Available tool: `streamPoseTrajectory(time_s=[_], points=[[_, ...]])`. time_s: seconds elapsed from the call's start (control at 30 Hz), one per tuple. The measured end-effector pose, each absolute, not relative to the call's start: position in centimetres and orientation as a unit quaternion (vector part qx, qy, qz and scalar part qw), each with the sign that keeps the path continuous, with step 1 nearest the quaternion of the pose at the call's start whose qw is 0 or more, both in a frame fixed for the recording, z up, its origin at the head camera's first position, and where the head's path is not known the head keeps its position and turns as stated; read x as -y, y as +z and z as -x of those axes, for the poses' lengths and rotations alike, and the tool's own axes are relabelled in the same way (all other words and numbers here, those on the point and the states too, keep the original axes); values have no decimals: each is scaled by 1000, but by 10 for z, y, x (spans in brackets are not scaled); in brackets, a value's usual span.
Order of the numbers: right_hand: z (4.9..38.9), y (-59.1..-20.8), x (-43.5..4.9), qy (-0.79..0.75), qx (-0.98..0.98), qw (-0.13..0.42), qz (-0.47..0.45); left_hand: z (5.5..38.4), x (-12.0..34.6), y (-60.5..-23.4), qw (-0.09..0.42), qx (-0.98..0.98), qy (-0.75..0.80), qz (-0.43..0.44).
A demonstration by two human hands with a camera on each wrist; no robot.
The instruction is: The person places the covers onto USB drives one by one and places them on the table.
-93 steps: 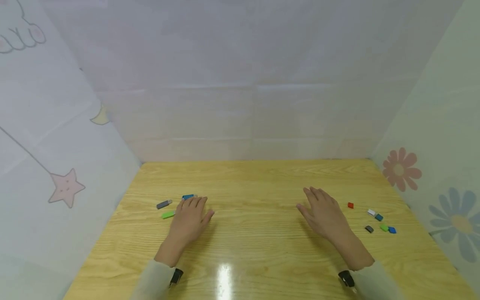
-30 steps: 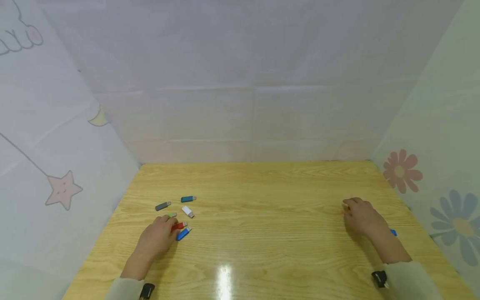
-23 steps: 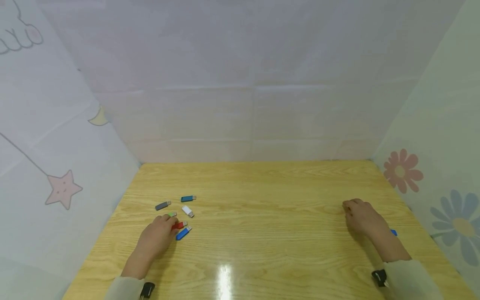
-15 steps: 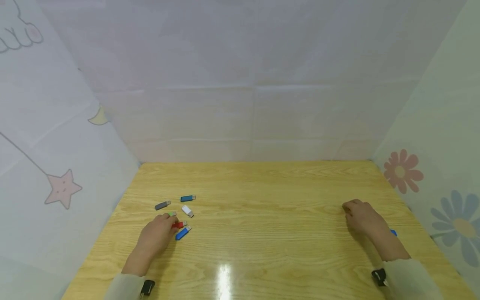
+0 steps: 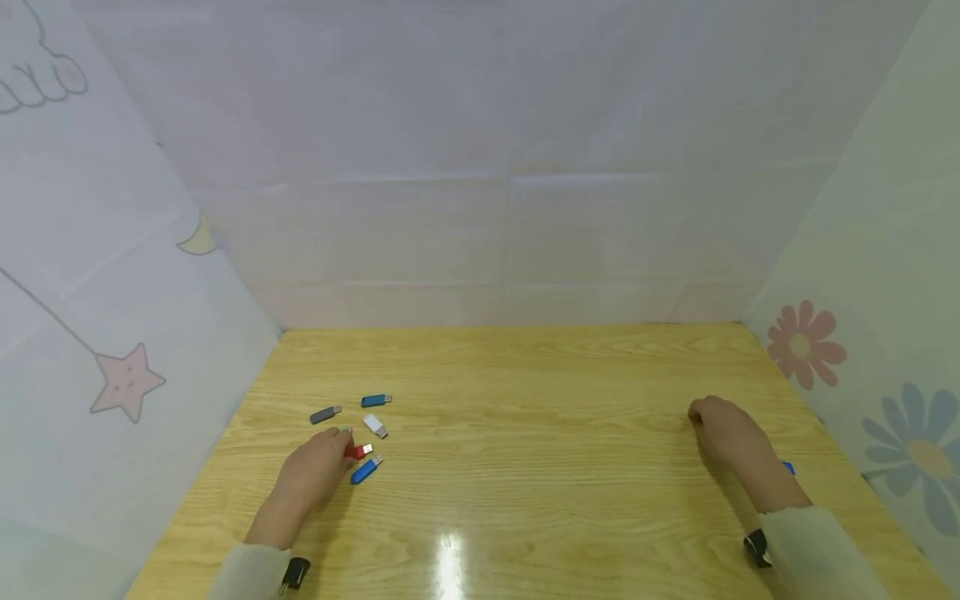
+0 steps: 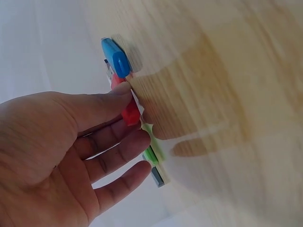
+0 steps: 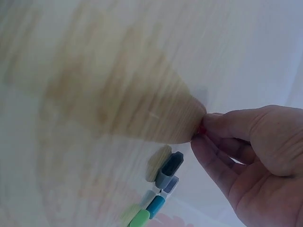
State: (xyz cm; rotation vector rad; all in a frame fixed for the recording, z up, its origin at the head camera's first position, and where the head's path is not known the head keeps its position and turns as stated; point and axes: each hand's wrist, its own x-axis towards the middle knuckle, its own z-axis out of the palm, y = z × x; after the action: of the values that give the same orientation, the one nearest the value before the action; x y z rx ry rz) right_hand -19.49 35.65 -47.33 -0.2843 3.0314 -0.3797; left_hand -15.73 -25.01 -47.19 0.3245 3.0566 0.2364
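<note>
With 12 o'clock at the table's (image 5: 510, 500) far edge, a red USB stick (image 5: 360, 452) is pinched between thumb and forefinger by the left hand (image 5: 313, 467), its metal plug pointed to about 3 o'clock; whether it is lifted off the wood cannot be told. Well apart, at 3 o'clock from it, a red cap (image 7: 202, 128) is gripped between thumb and fingertips by the right hand (image 5: 731, 437) and is almost wholly covered. A slip is judged the chief risk there: with so little to grasp, the cap could be squeezed out and dropped. On the left, crowding is the likelier trouble. A blue stick (image 5: 365, 472) is seen just beside the red one at 5 o'clock, a white stick (image 5: 374, 426) at 1 o'clock and a green stick (image 6: 150, 155), half hidden by the hand, at 11 o'clock; any could be nudged by a careless knuckle. A blue cap (image 5: 787, 468) is placed at 4 o'clock from the right fingertips, beside the forearm, and could be swept aside. A dark grey cap (image 7: 170, 165), shown by the right wrist camera, is screened from above and could be bumped unseen.
</note>
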Motion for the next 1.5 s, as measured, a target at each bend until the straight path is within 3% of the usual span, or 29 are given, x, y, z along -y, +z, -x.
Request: streamPoseTrajectory(time_s=[0.53, 1.17, 1.5], points=[[195, -472, -357, -126, -989, 35, 72, 159, 250, -474, 33, -986, 125, -102], [186, -466, -347, -151, -986, -12, 72, 161, 243, -468, 12, -984, 143, -106], [179, -463, -338, -199, -978, -16, 57, 160, 230, -464, -26, -979, 150, -133]])
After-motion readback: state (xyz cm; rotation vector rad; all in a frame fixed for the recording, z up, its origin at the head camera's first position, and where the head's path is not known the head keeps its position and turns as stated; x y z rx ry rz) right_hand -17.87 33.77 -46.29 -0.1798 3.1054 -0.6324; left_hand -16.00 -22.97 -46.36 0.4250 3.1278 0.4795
